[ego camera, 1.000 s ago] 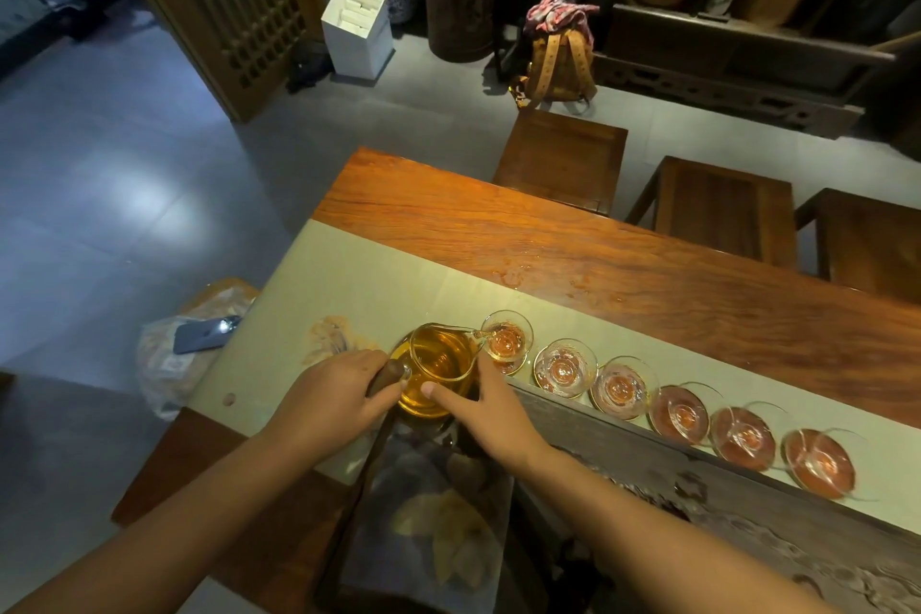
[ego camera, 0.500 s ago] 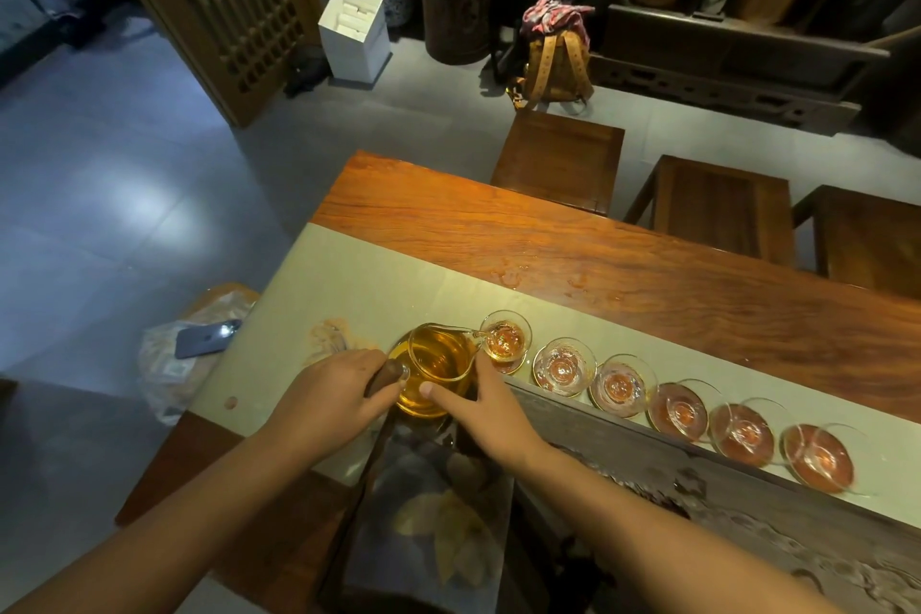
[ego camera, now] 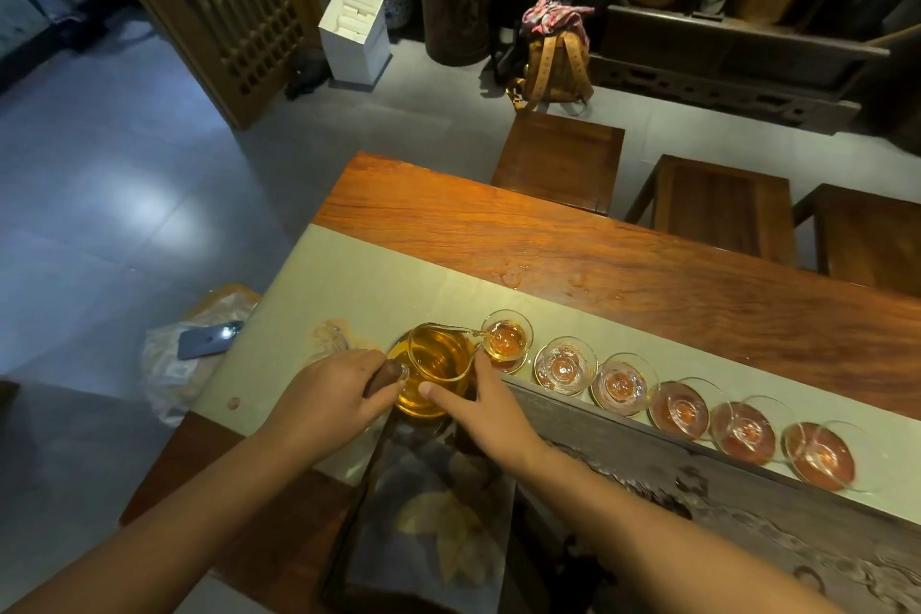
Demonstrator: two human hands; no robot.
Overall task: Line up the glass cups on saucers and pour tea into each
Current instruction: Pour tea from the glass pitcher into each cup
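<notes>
The glass pitcher of amber tea sits at lower centre of the frame, tilted so its spout rests over the first glass cup, which already contains tea. The left hand grips the pitcher's dark handle with curled fingers; the right hand steadies the pitcher body — thumb pressed on the near wall, fingers spread along the far side.

Six cups on saucers form a row running from centre toward the lower right edge:
- second cup and third cup appear nearly empty (contents hard to judge);
- the three farthest cups stand on reddish saucers.

The row lies on a pale runner across the wooden table, just beside a dark carved tea tray. Wooden stools stand at upper right, a backpack above them, and a phone on a bag at left.
</notes>
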